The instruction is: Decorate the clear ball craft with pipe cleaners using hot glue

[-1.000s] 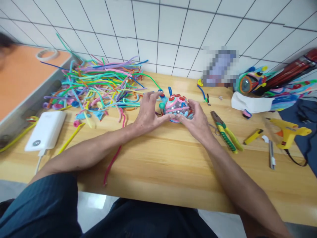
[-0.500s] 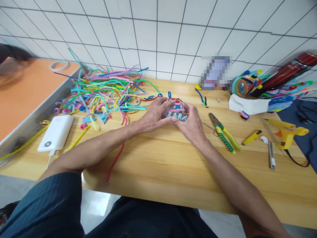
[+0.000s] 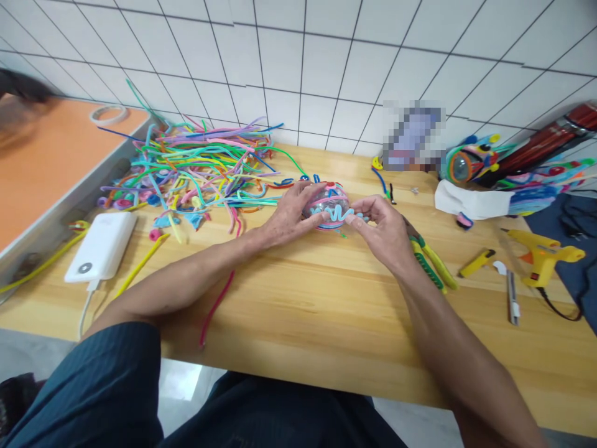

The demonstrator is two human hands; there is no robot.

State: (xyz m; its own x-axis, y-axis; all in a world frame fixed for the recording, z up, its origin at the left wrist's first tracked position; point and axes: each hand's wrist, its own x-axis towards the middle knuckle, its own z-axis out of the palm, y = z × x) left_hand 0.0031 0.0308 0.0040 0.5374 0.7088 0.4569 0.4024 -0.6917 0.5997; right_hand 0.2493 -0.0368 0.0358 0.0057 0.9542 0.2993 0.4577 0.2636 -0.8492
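A clear, rounded plastic piece (image 3: 342,199) trimmed with pink, red and blue pipe cleaners sits on the wooden table. My left hand (image 3: 291,214) grips its left side, thumb at the front and fingers over the top. Across its front runs a light-blue pipe cleaner (image 3: 336,213) bent into a zigzag. At its right end, my right hand (image 3: 380,227) pinches the zigzag between thumb and fingers. Green-and-yellow pliers (image 3: 431,264) lie just right of that hand, their jaws partly hidden behind it.
A heap of pipe cleaners (image 3: 205,162) lies at the back left, near a white power bank (image 3: 100,247). To the right are a yellow glue gun (image 3: 543,252), a yellow cutter (image 3: 476,263), a grey utility knife (image 3: 513,298) and a red flask (image 3: 545,140).
My right hand has moved right, off the side of the clear piece, and now pinches the end of the light-blue zigzag. My left hand keeps its hold. The view has shifted slightly.
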